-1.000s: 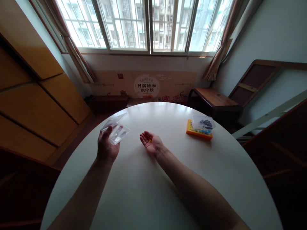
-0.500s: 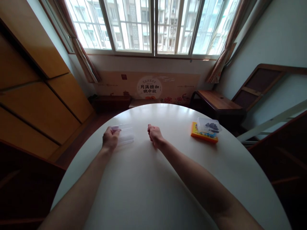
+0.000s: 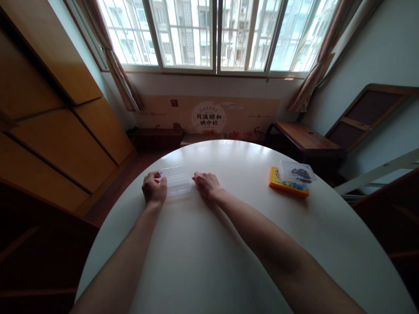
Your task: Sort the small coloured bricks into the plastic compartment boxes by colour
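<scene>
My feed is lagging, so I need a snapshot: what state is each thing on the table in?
Clear plastic case: lid shut, flat on the round white table.
Left hand: gripping the case's left end.
Right hand: touching its right end, fingers curled.
Small clear tub: resting on the orange flat box, dark pieces inside; lid unclear.

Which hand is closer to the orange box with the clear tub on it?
Right. The right hand rests beside the clear case, nearer the orange box; the left hand is at the case's far end.
</scene>
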### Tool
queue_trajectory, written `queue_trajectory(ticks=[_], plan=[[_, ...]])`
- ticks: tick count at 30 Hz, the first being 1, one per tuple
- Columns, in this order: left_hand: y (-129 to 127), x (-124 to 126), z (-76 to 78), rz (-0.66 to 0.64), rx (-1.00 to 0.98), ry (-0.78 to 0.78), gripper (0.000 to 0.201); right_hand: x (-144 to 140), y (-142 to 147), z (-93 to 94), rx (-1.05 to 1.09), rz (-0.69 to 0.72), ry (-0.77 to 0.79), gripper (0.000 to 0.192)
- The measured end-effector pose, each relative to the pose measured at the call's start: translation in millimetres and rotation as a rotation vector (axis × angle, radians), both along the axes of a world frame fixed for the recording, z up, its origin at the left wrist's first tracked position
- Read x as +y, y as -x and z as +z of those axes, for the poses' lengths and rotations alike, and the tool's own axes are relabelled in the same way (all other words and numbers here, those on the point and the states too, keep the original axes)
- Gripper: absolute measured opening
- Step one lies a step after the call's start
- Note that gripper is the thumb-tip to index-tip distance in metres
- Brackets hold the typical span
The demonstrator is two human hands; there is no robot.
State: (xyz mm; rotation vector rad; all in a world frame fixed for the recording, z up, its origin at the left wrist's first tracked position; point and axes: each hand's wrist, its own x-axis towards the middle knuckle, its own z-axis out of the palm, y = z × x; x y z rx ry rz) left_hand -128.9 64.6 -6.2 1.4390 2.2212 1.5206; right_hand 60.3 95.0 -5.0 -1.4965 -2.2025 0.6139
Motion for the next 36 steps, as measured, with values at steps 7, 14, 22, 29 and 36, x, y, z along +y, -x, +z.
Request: queue_trajectory(ticks=[7, 14, 22, 29, 36], plan=[[-10.3, 15.3, 3.3, 0.078, 0.076, 0.051, 0.004, -17.6, -5.0, -0.9, -0.140, 0.072, -0.120, 0.033], [-19.9, 44.1, 5.0, 0.117, 0.019, 0.088, 0.005, -34.4, -0.6, 0.1, -0.241, 0.197, -0.238, 0.028], [4.9, 44.3, 3.1, -0.177, -0.146, 0.148, 0.024, -29.3, 39.5, 2.6, -0.271, 0.498, -0.357, 0.020], [20.5, 0.9, -0.1, -0.328, -0.150, 0.120, 0.041, -31.3, 33.8, -4.0, -0.267, 0.460, -0.417, 0.023], [8.1, -35.8, -1.5, -0.421, -0.007, 0.163, 0.042, -42.4, 22.9, -2.3, -0.152, 0.439, -0.298, 0.019]])
